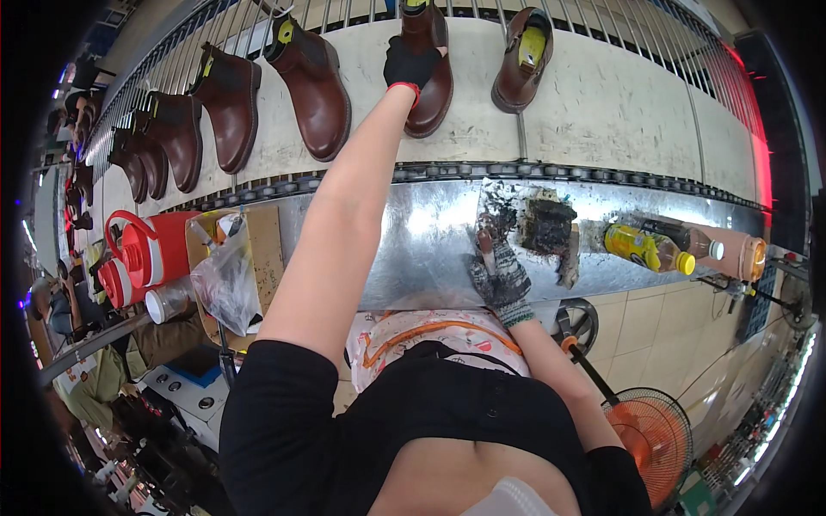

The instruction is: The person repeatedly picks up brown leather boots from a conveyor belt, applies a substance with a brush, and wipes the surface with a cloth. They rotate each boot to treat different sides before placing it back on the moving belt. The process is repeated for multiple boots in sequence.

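My left hand (412,67), in a black glove with a red band at the wrist, is closed on a dark brown ankle boot (433,107) on the conveyor. To the right of it stands another brown boot (521,64), with yellow showing inside. My right hand (502,279) wears a grey speckled knit glove and rests low over the metal ledge (422,232). Its fingers are closed round a small brown-handled tool (488,251), whose far end merges with black smears. Beside that hand lies a black, dye-stained block (551,225).
Several more brown boots (311,95) line the conveyor (602,95) leftward. A chain (559,172) edges it. On the ledge's right lie a yellow-labelled bottle (645,248) and other bottles. Leftward are a cardboard box (265,249) and red jugs (146,245). An orange fan (650,439) stands lower right.
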The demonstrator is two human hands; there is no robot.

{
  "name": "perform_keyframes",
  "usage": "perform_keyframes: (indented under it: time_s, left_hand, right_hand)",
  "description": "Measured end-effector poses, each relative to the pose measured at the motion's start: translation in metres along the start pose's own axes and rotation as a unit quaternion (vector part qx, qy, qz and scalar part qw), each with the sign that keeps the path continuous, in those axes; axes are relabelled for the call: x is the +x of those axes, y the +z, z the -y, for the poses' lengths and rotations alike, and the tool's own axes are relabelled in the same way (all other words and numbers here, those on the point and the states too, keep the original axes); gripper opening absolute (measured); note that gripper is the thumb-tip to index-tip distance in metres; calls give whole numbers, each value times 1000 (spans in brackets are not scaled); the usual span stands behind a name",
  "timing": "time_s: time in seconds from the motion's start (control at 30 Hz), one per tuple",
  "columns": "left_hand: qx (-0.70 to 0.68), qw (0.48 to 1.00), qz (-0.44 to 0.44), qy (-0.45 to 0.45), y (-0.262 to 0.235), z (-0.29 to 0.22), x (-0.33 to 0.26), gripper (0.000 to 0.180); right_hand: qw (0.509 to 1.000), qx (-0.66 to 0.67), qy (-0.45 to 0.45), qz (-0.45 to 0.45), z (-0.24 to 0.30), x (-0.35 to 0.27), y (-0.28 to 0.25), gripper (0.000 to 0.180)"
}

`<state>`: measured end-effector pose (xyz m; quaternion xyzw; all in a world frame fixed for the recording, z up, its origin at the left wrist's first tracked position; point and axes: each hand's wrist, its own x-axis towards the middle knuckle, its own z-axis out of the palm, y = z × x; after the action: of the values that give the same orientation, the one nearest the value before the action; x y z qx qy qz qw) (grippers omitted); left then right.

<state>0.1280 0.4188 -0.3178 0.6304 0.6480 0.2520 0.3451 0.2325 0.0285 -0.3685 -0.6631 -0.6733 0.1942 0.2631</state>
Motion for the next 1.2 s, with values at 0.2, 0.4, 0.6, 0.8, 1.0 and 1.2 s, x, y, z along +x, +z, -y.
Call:
perform_keyframes:
  time_s: [0.2,0.4,0.6,0.8,1.0,1.2]
  left_hand:
    - [-3,994,-88,61,9,19,-5,83]
    - [-88,996,22,14,-30,40,-67,73]
    - [-150,983,-4,102,-88,80,-186,64]
    - [-52,995,-49,72,-88,92,-293,73]
    - [-218,971,-65,70,-78,97,-332,57]
    - [-497,862,-92,-36,-109,87,-271,71]
  right_hand:
    - [999,-4,-29,-18,9,9,-8,56]
    - [1000,-4,7,9,9,9,-9,56]
    - [1000,-27,6,9,4,6,-3,46]
    - [999,36,-1,-8,7,7,-12,57]
    - [996,-13,63,-54,12,-26,-42,61]
    - [979,87,157,-97,-5,-80,-54,61]
